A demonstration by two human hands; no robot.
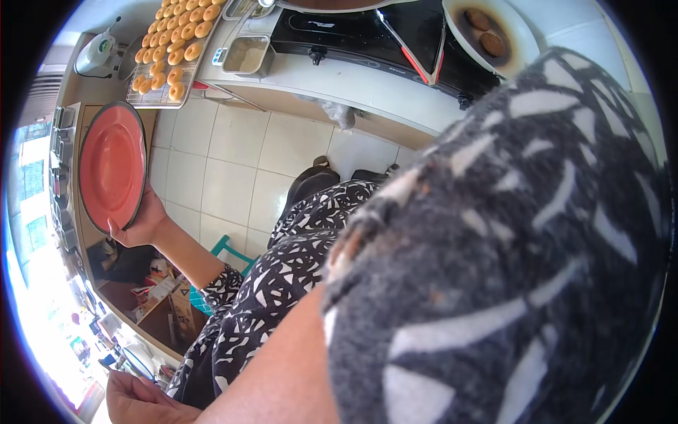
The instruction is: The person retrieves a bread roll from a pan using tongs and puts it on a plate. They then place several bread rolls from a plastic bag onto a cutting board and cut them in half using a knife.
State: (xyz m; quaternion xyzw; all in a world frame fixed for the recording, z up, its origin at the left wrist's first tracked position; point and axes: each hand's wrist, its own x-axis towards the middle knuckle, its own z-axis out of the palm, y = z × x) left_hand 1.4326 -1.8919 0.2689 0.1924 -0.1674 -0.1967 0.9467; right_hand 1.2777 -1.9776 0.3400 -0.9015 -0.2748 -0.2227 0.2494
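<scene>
My left hand [145, 219] grips a red plate [114, 161] with a dark rim, held upright at the left over the floor beside a cabinet. My right arm crosses the bottom of the view, its patterned sleeve filling the right side. At the lower left edge, my right hand [145, 399] has its fingers curled near cluttered items along the bright window side; whatever they may hold is hidden.
A wire rack [131, 102] of ring doughnuts stands top left, beside a steel container [246, 55]. A black stove [318, 32] carries red-gripped tongs [417, 65] and a white pan [522, 28] with browned pieces. A teal chair [233, 251] and open cabinet [169, 321] are lower left.
</scene>
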